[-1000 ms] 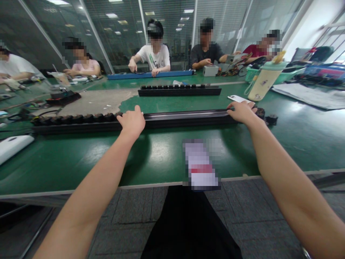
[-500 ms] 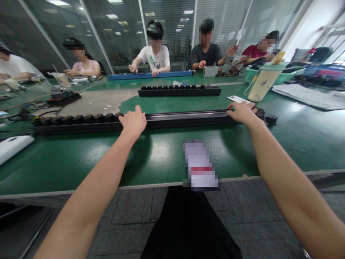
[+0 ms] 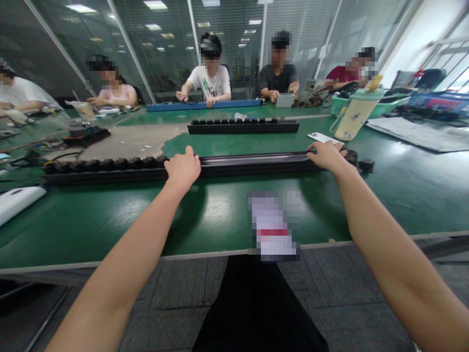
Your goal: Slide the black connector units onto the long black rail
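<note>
A long black strip (image 3: 252,165) lies across the table in front of me, its middle stretch showing a shiny grooved top. Toward its left end runs a row of round black pieces (image 3: 120,163). My left hand (image 3: 183,168) is closed over the strip just right of that row, thumb and fingers over its edges. Farther right, my right hand (image 3: 328,155) grips the strip near its other end, its fingertips partly hidden behind it. More dark round parts (image 3: 351,156) show beyond my right wrist, and a small black piece (image 3: 366,165) sits beside them.
A phone (image 3: 273,227) lies at the table's front edge. Behind the strip are a shorter black strip (image 3: 244,126), a white phone (image 3: 324,138) and a cream bottle (image 3: 355,117). A white object (image 3: 20,201) is at left, papers (image 3: 421,133) at right. Several people sit opposite.
My hands stay on the black strip with hardly any shift. Across the table, the person in the dark shirt has lowered a raised hand to the grey box.
</note>
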The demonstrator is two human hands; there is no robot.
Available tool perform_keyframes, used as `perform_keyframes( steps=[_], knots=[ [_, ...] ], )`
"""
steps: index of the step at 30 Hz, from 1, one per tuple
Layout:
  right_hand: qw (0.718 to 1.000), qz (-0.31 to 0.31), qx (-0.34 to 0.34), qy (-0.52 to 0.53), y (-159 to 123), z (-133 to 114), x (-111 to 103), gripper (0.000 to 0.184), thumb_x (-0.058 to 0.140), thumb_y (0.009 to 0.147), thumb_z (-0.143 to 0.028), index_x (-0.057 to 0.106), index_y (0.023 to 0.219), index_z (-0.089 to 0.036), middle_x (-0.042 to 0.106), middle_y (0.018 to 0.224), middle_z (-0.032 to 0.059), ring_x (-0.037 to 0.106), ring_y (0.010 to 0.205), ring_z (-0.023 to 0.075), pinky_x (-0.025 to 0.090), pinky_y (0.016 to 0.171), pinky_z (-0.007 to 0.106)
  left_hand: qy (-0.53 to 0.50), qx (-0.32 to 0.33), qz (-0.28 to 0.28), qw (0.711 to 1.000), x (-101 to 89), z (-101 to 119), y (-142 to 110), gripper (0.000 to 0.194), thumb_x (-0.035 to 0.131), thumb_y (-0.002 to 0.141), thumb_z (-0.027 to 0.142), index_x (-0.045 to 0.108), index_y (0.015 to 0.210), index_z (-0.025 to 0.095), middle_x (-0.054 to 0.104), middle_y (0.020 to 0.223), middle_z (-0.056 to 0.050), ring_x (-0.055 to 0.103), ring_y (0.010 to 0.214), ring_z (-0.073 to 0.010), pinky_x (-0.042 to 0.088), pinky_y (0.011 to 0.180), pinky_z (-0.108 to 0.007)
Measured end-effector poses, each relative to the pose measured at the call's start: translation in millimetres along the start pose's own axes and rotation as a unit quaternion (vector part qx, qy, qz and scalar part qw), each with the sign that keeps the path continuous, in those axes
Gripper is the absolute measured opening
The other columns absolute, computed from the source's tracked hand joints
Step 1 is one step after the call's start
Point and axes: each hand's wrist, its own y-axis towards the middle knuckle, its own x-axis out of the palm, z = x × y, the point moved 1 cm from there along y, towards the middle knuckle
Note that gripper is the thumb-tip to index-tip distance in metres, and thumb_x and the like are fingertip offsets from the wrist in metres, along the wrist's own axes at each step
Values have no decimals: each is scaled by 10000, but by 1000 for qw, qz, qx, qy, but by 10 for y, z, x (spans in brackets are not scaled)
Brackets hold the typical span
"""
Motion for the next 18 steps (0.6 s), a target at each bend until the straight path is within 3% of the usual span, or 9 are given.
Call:
perform_keyframes(
  steps=[18],
  knots=[
    [1000, 2, -5, -3, 48, 26, 51, 524, 516, 975, -420, 703, 1426, -229, 540, 1470, 253, 462, 1391, 514, 407, 1082, 694, 0, 21, 15, 1000, 71, 25, 20, 487, 321, 1079, 384, 539, 1437, 136, 703, 1311, -269, 670, 1259, -435, 496, 1025, -513]
  ],
)
